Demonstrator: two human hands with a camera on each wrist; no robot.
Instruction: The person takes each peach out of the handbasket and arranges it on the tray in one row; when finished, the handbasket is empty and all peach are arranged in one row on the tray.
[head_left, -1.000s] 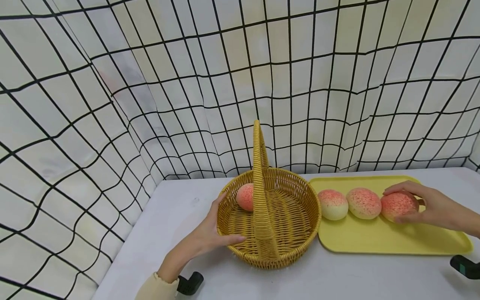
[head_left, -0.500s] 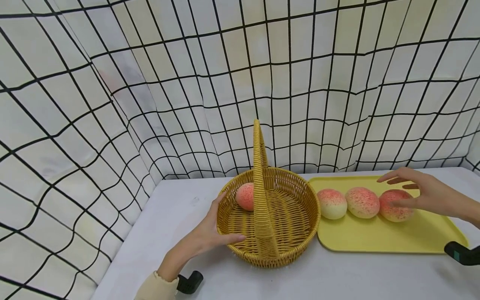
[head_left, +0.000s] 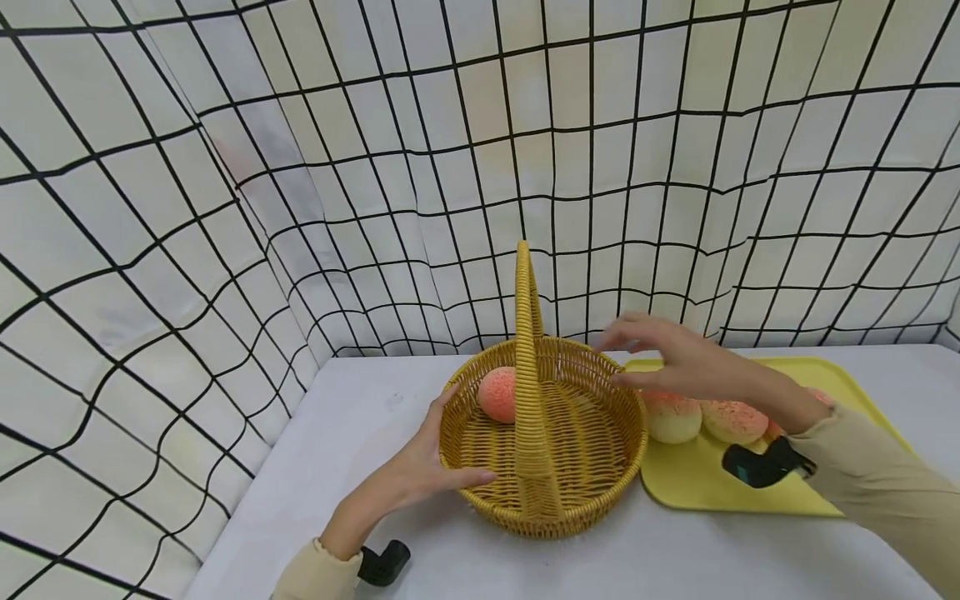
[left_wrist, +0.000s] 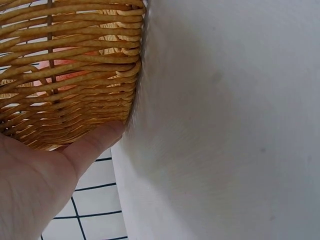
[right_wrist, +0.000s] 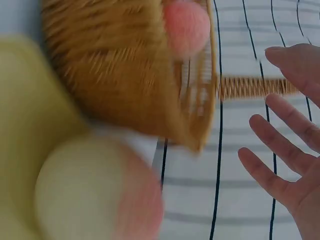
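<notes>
A round wicker basket (head_left: 581, 492) with a tall arched handle stands mid-table, and one pink peach (head_left: 497, 393) lies inside it at the left. My left hand (head_left: 420, 467) holds the basket's left side, its thumb over the front rim. In the left wrist view, a finger (left_wrist: 95, 145) lies along the woven wall, low down. Above the basket's right rim hovers my right hand (head_left: 678, 358), fingers spread and holding nothing. Under that arm, pink-and-cream peaches (head_left: 672, 419) sit in a row on the yellow tray (head_left: 720, 487), partly hidden.
A white wall with a black grid (head_left: 360, 192) rises behind and to the left of the white table (head_left: 375, 400). The tray sits close against the basket's right side. The basket handle (head_left: 528, 367) arches high over its middle.
My right hand let go of the rightmost peach on the tray, lifted, and swung left to the basket's right rim. That peach stayed on the tray. My left hand kept its place.
</notes>
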